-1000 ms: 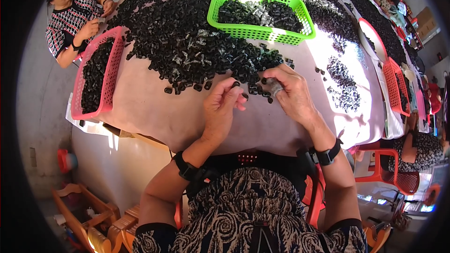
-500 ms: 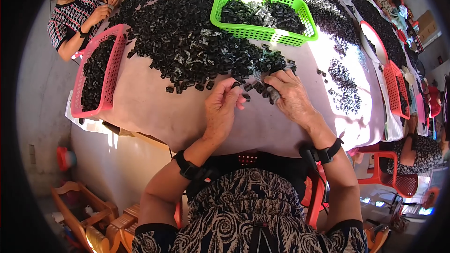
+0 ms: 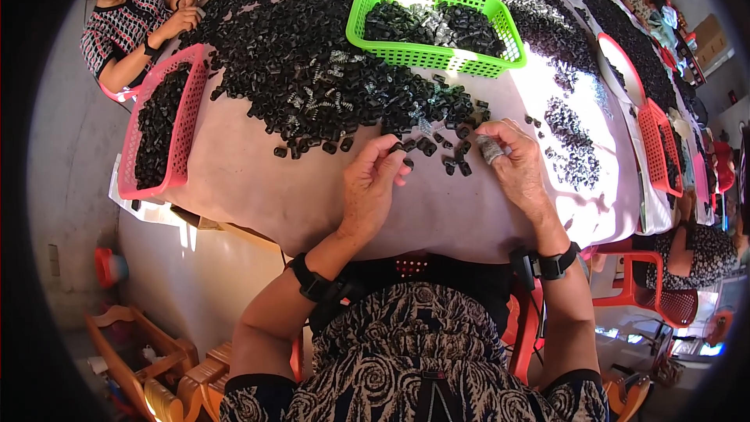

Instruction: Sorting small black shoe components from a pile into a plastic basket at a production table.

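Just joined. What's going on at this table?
The person's left hand pinches a small black piece in front of a large heap of black pieces. The right hand is beside the loose ones, with a grey wrap at its fingers; I can't tell if it holds anything. A green basket and a pink basket contain more pieces. A co-worker sits at left.

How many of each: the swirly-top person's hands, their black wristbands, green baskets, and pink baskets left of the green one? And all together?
Hands: 2 (left hand, right hand)
Wristbands: 2 (left band, right band)
Green basket: 1
Pink basket: 1
Total: 6
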The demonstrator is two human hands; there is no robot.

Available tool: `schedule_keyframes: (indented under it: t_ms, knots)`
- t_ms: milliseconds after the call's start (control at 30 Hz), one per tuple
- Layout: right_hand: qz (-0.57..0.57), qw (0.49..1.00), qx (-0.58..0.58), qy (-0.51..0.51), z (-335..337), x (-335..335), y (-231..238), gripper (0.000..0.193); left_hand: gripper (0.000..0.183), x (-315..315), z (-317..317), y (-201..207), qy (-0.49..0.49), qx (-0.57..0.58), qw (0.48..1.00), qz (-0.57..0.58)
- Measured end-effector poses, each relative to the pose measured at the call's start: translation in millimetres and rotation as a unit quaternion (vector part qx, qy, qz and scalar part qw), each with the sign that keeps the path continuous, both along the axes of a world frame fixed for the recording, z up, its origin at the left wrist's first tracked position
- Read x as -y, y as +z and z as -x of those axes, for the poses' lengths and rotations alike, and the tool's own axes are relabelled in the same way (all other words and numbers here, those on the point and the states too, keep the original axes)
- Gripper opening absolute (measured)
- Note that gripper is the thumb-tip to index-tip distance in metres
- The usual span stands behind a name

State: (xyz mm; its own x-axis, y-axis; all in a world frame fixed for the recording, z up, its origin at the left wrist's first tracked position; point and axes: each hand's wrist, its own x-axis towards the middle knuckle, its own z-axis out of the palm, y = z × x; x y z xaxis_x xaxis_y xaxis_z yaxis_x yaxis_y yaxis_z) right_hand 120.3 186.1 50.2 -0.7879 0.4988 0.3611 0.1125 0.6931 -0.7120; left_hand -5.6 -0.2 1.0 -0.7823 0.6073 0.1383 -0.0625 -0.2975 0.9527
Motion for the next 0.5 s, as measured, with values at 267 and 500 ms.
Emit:
schedule_keyframes:
  t_ms: [267, 500]
  knots:
    - [-0.139, 0.982, 0.060, 0.116, 26, 7, 1, 0.031, 0.022, 0, -1, -4, -0.018, -0.013, 1.000, 0.014]
    - [-0.222, 0.943, 0.233, 0.083, 51, 21, 20, 0.019, 0.021, 2, -2, -3, -0.035, -0.022, 0.999, 0.017]
